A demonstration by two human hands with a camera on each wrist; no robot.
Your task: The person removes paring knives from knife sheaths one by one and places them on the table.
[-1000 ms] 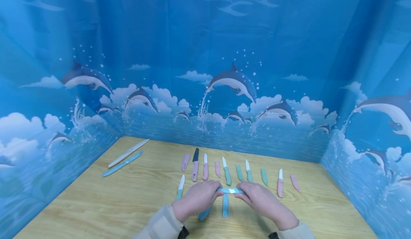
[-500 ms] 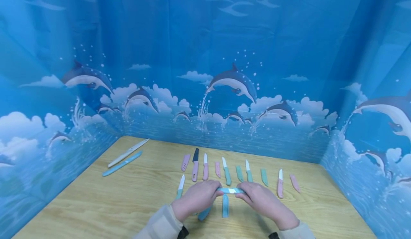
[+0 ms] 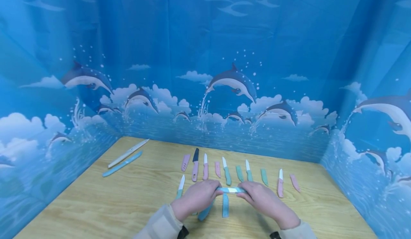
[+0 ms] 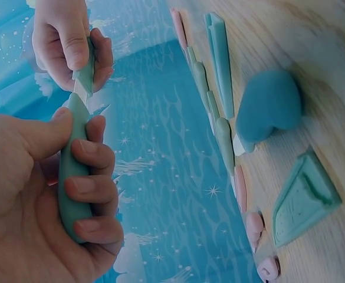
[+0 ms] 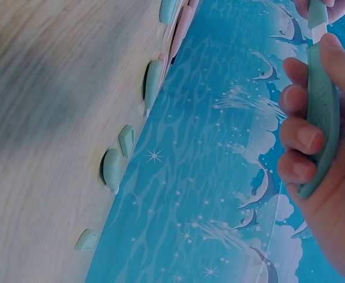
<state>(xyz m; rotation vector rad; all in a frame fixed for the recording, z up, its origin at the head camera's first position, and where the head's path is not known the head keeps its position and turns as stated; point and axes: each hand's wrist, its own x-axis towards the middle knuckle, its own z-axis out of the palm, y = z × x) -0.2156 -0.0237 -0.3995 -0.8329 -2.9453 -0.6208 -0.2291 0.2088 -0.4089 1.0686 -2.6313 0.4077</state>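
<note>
My left hand (image 3: pixel 197 198) grips the teal handle of a small knife (image 4: pixel 75 171), fingers curled round it. Opposite, my right hand (image 3: pixel 264 201) holds a teal blade sheath (image 5: pixel 322 112) with curled fingers. The sheath covers most of the blade; a short pale strip of blade (image 4: pixel 81 91) shows between sheath and handle. In the head view the pair lies level above the table, hand to hand. Beneath it lies a blue sheath (image 3: pixel 225 207). Partly hidden by my left hand is a blue handle (image 3: pixel 204 213), its blade out of sight in the head view.
On the wooden table (image 3: pixel 128 199), several pink and green knives and sheaths form a row, among them a dark-bladed knife (image 3: pixel 195 164). A green knife (image 3: pixel 181 185) lies beside my left hand. Far left are a long white knife (image 3: pixel 128 153) and blue sheath (image 3: pixel 122 164). A dolphin-print curtain (image 3: pixel 205 53) surrounds the table.
Both hands keep their hold on the knife and sheath and stay almost in place. My right hand shifts very slightly right; the table items lie as before.
</note>
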